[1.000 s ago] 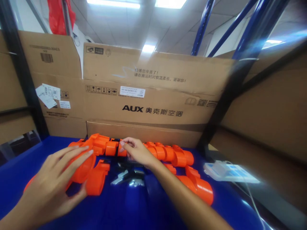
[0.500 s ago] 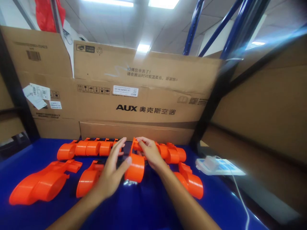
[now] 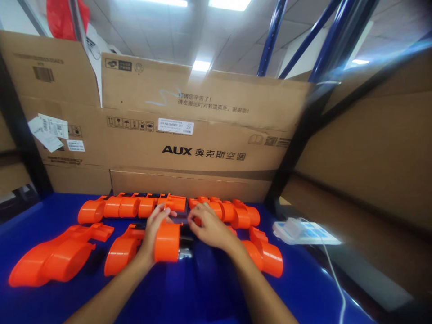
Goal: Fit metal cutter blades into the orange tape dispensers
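Observation:
My left hand [image 3: 153, 234] is closed around an orange plastic part [image 3: 168, 243] with a wide drum-shaped body and a flat arm sticking up and right. My right hand [image 3: 209, 227] is just right of it, its fingers curled together; whether anything small is between them is hidden. A dark piece and a shiny metallic object [image 3: 185, 253] show between the hands, low beside the drum. Left of my left hand, another orange part [image 3: 121, 254] with a black piece on it lies on the blue table surface [image 3: 189, 297].
Several similar orange parts stand in a back row [image 3: 128, 207], and more [image 3: 241, 218] behind my right hand. Two larger ones [image 3: 54, 261] lie front left, others [image 3: 270, 258] right. A white power strip [image 3: 305, 233] with its cable sits at right. A cardboard panel [image 3: 202, 130] walls the back.
The orange part has moved left and turned, its arm now pointing right. My left hand has closed around it. My right hand has come off its arm and curled its fingers.

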`<state>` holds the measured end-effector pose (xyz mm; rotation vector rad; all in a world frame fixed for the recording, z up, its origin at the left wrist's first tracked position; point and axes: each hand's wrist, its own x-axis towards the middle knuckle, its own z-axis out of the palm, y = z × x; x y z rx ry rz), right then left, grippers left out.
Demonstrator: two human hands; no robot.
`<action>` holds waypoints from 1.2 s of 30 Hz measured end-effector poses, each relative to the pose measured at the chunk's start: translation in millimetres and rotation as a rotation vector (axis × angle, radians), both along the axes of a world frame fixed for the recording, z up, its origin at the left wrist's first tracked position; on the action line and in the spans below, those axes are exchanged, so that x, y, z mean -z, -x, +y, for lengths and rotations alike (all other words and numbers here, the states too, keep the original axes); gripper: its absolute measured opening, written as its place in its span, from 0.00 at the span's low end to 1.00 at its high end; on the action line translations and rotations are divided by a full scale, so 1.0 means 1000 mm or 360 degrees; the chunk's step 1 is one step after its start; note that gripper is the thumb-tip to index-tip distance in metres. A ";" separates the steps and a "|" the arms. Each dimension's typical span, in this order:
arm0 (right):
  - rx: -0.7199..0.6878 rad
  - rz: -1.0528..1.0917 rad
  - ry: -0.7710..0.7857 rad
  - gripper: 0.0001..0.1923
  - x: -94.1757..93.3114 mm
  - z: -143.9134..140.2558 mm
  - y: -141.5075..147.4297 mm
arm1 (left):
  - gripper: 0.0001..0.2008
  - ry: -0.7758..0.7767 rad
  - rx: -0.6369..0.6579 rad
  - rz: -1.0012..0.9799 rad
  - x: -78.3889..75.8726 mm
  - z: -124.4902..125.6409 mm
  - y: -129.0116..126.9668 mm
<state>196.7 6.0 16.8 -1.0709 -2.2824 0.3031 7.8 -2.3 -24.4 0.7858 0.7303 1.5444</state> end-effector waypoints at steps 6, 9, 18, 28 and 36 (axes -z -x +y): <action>-0.0126 -0.0598 0.0273 0.11 0.004 -0.019 -0.001 | 0.14 -0.0043 -0.0123 -0.0141 0.008 0.004 0.000; -0.0056 -0.0763 0.0327 0.15 0.006 -0.023 0.005 | 0.15 -0.0042 -0.0135 -0.0156 0.009 0.003 0.000; -0.0024 -0.0852 0.0210 0.06 0.008 -0.025 0.012 | 0.15 -0.0016 -0.0124 -0.0125 0.013 0.008 0.003; -0.0047 -0.0757 0.0007 0.05 0.013 -0.021 0.013 | 0.15 0.0003 -0.0061 -0.0088 0.008 0.000 0.001; -0.0030 -0.0193 0.0006 0.01 0.006 -0.010 0.006 | 0.17 -0.0013 -0.0032 -0.0085 0.008 0.000 0.001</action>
